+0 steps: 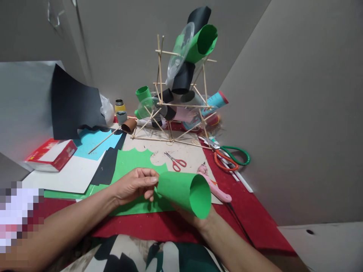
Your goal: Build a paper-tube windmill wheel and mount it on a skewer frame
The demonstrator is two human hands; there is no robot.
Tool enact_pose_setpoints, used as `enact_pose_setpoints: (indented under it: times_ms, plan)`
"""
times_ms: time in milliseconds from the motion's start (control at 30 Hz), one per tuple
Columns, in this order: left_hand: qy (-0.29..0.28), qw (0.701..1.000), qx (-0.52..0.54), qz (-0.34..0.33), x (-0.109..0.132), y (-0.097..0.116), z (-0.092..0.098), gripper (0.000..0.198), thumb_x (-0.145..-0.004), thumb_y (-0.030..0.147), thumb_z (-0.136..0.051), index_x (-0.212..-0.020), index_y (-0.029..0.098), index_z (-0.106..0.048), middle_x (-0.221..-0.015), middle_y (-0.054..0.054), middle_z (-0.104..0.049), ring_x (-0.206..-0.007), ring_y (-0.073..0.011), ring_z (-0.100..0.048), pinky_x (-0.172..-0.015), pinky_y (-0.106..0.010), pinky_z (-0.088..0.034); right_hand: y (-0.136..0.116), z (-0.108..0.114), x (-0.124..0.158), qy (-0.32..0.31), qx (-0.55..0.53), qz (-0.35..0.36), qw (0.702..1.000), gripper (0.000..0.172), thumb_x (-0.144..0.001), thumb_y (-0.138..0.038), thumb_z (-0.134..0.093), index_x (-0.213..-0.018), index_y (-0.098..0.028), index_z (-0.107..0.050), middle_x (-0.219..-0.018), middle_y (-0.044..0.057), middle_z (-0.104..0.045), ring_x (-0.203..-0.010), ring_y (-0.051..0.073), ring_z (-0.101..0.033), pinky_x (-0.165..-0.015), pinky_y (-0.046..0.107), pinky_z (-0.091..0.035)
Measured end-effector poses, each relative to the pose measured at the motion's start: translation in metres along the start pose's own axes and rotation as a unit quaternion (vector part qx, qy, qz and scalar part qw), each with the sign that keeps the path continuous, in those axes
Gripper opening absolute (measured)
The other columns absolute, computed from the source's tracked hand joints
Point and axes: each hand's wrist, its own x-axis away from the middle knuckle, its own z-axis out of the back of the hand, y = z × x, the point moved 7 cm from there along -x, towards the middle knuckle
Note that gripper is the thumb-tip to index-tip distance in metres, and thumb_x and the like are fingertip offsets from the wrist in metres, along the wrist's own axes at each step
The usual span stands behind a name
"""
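A green paper cone or tapered tube [177,189] lies sideways above the table, its wide open end facing right. My left hand [140,183] is at its narrow left end, thumb and forefinger pinched on the edge. My right hand [191,217] is beneath the tube and supports it; its fingers are hidden behind the paper. Under both hands lies a green sheet [132,162] with a scalloped cut edge. Small red-handled scissors [178,163] rest just behind the tube, and a pink glue gun [217,189] lies to its right.
Behind stands a wooden stick frame [184,105] carrying green and black paper tubes. Large scissors [229,156] lie at the right. On the left are a red box [52,155], a blue sheet [99,141] and a curved black sheet [75,105]. A red cloth [255,223] covers the table.
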Motion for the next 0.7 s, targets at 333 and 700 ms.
enact_pose_setpoints:
  times_ms: [333,700]
  plan:
    - [0.046,0.998,0.048,-0.015,0.001,0.009,0.007,0.028,-0.07,0.028,-0.083,-0.077,0.014,-0.061,-0.049,0.008,-0.048,-0.041,-0.004,-0.042,-0.05,-0.021,-0.048,0.024,0.015,0.008,0.203,-0.341,-0.147,0.906,0.028,-0.059,-0.037,-0.086,-0.064,-0.021,-0.064,-0.052,-0.004,-0.054,-0.046,0.011,-0.047,-0.04,0.019,-0.04]
    - [0.2,0.971,-0.026,-0.13,0.005,0.034,0.033,0.031,-0.068,0.033,-0.084,-0.078,0.015,-0.06,-0.047,0.01,-0.049,-0.038,-0.0038,-0.042,-0.049,-0.02,-0.049,-0.037,0.057,0.013,0.331,-0.086,0.024,0.94,0.033,-0.077,-0.045,-0.077,-0.099,-0.02,-0.073,-0.083,0.005,-0.071,-0.049,0.007,-0.051,-0.04,0.016,-0.036]
